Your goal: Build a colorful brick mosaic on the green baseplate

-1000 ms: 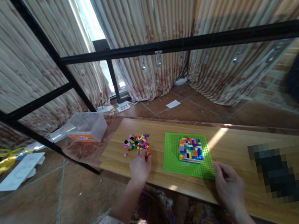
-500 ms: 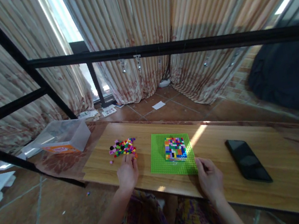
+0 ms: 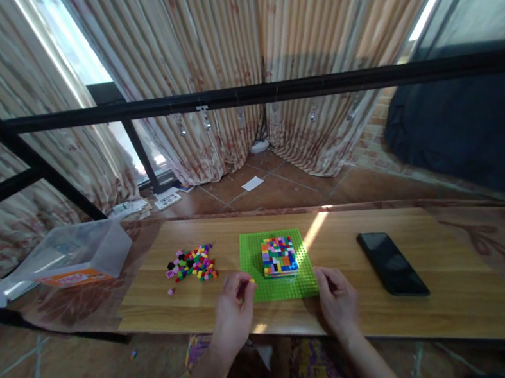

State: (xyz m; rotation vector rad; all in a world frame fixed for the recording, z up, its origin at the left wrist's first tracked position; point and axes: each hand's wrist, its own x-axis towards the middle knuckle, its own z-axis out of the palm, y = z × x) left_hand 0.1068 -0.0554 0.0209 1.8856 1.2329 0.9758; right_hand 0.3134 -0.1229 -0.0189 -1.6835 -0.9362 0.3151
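Note:
A green studded baseplate point(image 3: 251, 257) lies on the wooden table. On it stands a square block of many-coloured toy bricks point(image 3: 279, 256), stacked in layers. My left hand point(image 3: 234, 306) is at the plate's left front edge, thumb and fingers pinched on a small yellow toy brick point(image 3: 252, 281). At the right edge of the plate, my right hand point(image 3: 338, 297) is closed, its fingertips against the rim; its grip there is partly hidden. A loose pile of small coloured bricks point(image 3: 195, 264) lies to the left, with a single pink brick point(image 3: 171, 292) apart from it.
A black phone point(image 3: 393, 265) lies on the table point(image 3: 447, 272) at right. Beyond the left end stands a clear plastic box point(image 3: 113, 246) with an orange label. A black metal rail point(image 3: 236, 95) crosses in front of the curtains. One small coloured piece point(image 3: 134, 354) is on the floor.
My left hand has moved right from the brick pile to the baseplate, carrying a small yellow toy brick. My right hand stays at the plate's right edge. The camera view has shifted a little.

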